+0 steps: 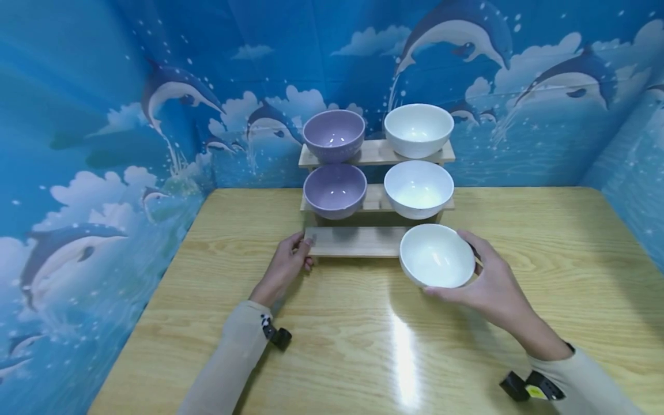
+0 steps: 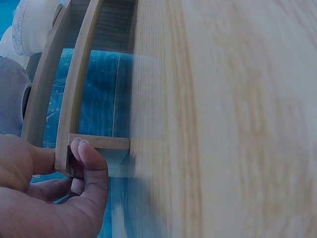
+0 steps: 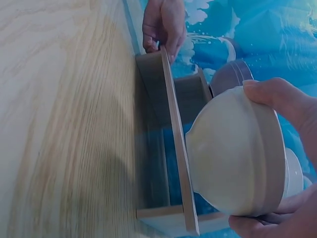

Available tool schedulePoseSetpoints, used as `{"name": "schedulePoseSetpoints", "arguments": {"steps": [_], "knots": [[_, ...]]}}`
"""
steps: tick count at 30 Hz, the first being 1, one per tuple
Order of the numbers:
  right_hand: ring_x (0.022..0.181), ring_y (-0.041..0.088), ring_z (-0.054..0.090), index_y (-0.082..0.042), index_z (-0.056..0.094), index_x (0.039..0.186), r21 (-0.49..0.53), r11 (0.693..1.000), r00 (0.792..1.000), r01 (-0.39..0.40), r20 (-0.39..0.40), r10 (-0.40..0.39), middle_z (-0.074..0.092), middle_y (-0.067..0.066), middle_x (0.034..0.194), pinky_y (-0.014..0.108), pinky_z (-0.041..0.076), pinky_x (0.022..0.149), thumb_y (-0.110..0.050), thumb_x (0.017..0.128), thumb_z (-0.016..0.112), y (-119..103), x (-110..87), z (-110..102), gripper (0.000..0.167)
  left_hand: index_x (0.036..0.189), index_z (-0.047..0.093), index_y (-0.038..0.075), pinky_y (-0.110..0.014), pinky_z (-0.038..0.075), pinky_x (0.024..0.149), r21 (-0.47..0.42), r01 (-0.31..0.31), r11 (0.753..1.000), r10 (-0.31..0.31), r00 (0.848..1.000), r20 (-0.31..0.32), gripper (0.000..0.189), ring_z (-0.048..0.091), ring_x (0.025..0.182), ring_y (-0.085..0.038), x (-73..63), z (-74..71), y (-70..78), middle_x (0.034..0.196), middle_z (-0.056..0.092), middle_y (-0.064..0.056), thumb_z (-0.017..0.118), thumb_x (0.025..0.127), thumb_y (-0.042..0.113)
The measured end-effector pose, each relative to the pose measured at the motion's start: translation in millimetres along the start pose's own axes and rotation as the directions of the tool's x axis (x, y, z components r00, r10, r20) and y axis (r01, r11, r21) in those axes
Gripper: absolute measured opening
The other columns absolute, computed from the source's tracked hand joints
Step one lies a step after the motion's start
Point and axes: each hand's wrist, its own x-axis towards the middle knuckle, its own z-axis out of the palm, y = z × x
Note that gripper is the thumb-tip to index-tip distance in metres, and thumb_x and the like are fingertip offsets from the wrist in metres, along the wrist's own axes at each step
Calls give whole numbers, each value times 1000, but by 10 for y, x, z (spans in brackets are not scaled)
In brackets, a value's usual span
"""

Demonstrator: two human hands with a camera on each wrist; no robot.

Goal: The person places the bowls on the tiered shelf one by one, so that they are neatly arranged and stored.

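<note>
My right hand [image 1: 495,285] grips a white bowl [image 1: 437,256] by its rim, thumb on the near side and fingers on the far right side. In the right wrist view the bowl's foot meets the edge of the lowest shelf board, at its right end. A three-tier wooden rack [image 1: 358,242] bears the other bowls. With thumb and fingers my left hand [image 1: 287,262] pinches the left end of the lowest board; the left wrist view shows the fingertips curled under it beside the support [image 2: 101,142].
Two purple bowls, one on the top tier [image 1: 334,135] and one on the middle tier [image 1: 335,191], stand at the left. White bowls sit right of them, top [image 1: 419,131] and middle [image 1: 418,189]. A dolphin-print backdrop [image 1: 321,57] rises behind the wooden table [image 1: 332,323].
</note>
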Motion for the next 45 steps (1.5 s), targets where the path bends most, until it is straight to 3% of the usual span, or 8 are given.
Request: {"name": "schedulePoseSetpoints", "arguments": {"steps": [21,32,38,45], "knots": [[123,40,52,-3,38,153,28,995,995,100,24,-101,46,21,143,57,53,92,-30,63,99,-109,163,357,112,160,24,2,-29,60,72,7,-11,1000,11,1000,0,57,59,81,-17,-8,-12,-14,125,51,-18,45,110,21],[123,40,53,2,39,150,50,988,989,145,7,-145,48,22,143,56,53,94,-19,59,100,-129,227,501,112,160,25,3,-28,60,70,-4,-11,1000,11,1000,-1,56,59,80,-17,4,-5,-7,122,52,-17,45,110,21],[121,36,53,0,43,147,80,977,980,199,-14,-199,49,17,140,55,53,93,-17,57,101,-109,277,568,108,159,26,3,-32,60,74,-2,-11,1000,11,1000,9,56,58,80,-17,-23,-4,26,121,51,-18,44,110,21],[123,38,53,0,41,149,77,982,985,171,-12,-170,48,19,142,56,52,95,-20,58,101,-150,306,648,111,159,26,3,-29,60,71,2,-14,1000,14,1000,1,56,59,80,-17,13,-7,-22,120,52,-17,45,110,22]]}}
